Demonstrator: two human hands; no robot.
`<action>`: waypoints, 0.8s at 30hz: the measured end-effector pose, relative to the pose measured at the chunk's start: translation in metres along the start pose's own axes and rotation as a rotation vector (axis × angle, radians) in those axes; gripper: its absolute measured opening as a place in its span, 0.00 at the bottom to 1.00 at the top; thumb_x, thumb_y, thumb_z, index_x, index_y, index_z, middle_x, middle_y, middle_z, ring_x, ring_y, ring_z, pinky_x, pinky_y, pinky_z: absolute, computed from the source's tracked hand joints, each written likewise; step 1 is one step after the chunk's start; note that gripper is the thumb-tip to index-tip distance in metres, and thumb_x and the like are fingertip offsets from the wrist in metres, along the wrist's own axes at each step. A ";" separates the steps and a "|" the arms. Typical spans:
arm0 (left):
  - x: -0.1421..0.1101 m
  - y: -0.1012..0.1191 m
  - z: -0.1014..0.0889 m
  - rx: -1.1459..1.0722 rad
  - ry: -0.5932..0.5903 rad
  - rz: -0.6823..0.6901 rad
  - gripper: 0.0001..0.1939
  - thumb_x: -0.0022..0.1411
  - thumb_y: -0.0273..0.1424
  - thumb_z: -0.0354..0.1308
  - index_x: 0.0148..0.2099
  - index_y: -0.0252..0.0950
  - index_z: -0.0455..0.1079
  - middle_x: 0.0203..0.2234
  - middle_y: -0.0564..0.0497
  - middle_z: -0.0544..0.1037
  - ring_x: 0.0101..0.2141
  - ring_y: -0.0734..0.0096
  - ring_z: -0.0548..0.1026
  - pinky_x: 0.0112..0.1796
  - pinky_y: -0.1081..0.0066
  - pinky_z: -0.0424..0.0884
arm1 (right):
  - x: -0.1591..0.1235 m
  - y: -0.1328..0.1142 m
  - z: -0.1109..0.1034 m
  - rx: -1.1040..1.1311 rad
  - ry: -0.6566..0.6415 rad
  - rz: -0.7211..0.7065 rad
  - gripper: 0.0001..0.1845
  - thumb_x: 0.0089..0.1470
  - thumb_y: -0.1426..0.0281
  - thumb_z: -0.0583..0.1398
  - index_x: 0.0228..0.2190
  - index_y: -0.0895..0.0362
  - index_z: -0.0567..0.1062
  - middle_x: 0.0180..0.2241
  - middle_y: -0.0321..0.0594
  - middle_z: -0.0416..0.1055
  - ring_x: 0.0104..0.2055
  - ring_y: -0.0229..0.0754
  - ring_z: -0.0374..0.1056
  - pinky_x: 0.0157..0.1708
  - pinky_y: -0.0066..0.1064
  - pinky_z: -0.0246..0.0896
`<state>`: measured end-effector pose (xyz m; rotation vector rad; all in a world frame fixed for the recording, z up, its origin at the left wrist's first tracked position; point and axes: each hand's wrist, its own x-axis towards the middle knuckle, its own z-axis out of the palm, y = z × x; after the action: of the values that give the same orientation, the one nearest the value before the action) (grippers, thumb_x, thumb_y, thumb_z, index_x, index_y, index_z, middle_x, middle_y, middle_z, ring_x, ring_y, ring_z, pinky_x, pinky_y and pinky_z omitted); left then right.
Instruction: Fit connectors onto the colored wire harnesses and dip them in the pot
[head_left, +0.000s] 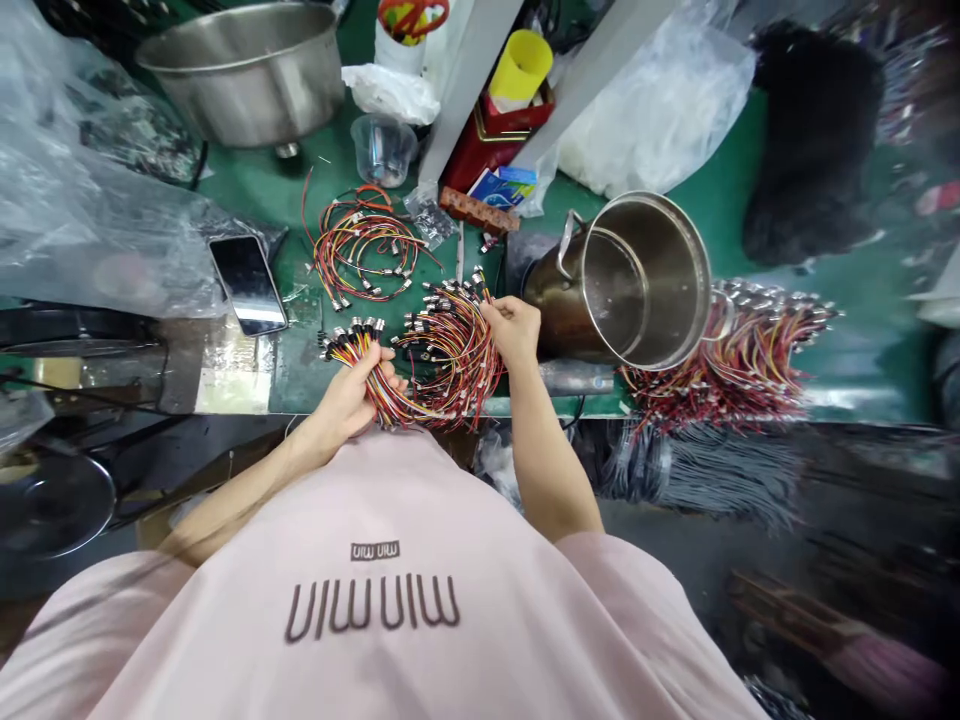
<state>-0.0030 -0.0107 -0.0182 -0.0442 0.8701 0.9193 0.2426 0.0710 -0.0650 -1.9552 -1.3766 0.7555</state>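
My left hand [352,392] is closed round a bundle of red, yellow and black wires [358,350] whose metal connector ends fan out to the upper left. My right hand [514,330] rests on a larger heap of the same wire harnesses [450,350] at the table's front edge, its fingers pinching a few connector ends at the heap's top right. A looser coil of red and orange wires [364,245] lies farther back on the green table [300,190].
A steel pot [637,280] stands just right of my right hand, with another big pile of harnesses [742,360] beyond it. A phone [247,283] lies to the left. At the back are a steel basin [247,70], a clear plastic cup [384,148], a yellow cup [520,68] and plastic bags [75,200].
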 end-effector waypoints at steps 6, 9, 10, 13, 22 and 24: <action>0.009 -0.009 0.009 0.031 -0.019 -0.038 0.13 0.57 0.37 0.63 0.37 0.31 0.73 0.15 0.59 0.65 0.17 0.81 0.63 0.25 0.75 0.67 | -0.063 -0.061 0.010 -0.037 -0.093 -0.289 0.09 0.50 0.66 0.62 0.23 0.57 0.74 0.23 0.33 0.65 0.25 0.35 0.60 0.28 0.28 0.57; 0.011 -0.013 0.010 0.036 -0.005 -0.054 0.16 0.54 0.40 0.65 0.28 0.31 0.70 0.14 0.58 0.64 0.17 0.82 0.63 0.24 0.76 0.65 | -0.086 -0.080 0.021 -0.089 -0.162 -0.376 0.09 0.54 0.67 0.60 0.25 0.57 0.75 0.24 0.34 0.65 0.27 0.36 0.62 0.31 0.28 0.59; 0.011 -0.014 0.010 0.040 0.000 -0.056 0.19 0.53 0.41 0.66 0.24 0.32 0.67 0.14 0.58 0.64 0.17 0.82 0.63 0.24 0.76 0.65 | -0.091 -0.084 0.024 -0.100 -0.188 -0.397 0.09 0.55 0.67 0.59 0.26 0.57 0.75 0.25 0.35 0.66 0.28 0.36 0.62 0.32 0.29 0.60; 0.012 -0.016 0.008 0.035 0.016 -0.028 0.23 0.48 0.43 0.68 0.19 0.32 0.63 0.13 0.57 0.64 0.17 0.82 0.62 0.23 0.76 0.63 | -0.100 -0.090 0.032 -0.126 -0.284 -0.453 0.08 0.56 0.71 0.56 0.33 0.57 0.77 0.28 0.38 0.69 0.32 0.39 0.65 0.36 0.30 0.62; 0.016 -0.010 -0.003 0.004 0.009 -0.054 0.24 0.45 0.43 0.70 0.19 0.33 0.62 0.12 0.58 0.62 0.16 0.82 0.61 0.21 0.76 0.63 | -0.100 -0.090 0.040 0.089 -0.327 -0.281 0.08 0.55 0.70 0.57 0.34 0.56 0.76 0.30 0.36 0.69 0.27 0.35 0.65 0.28 0.28 0.64; 0.016 -0.007 -0.003 -0.018 0.021 -0.042 0.20 0.47 0.42 0.70 0.22 0.32 0.66 0.13 0.59 0.62 0.16 0.83 0.60 0.21 0.77 0.62 | -0.099 -0.092 0.036 0.060 -0.251 -0.322 0.07 0.55 0.70 0.58 0.34 0.56 0.77 0.29 0.36 0.70 0.28 0.35 0.66 0.29 0.29 0.65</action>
<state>0.0046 -0.0052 -0.0336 -0.0876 0.8771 0.8882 0.1320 0.0070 -0.0085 -1.5781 -1.7435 0.8940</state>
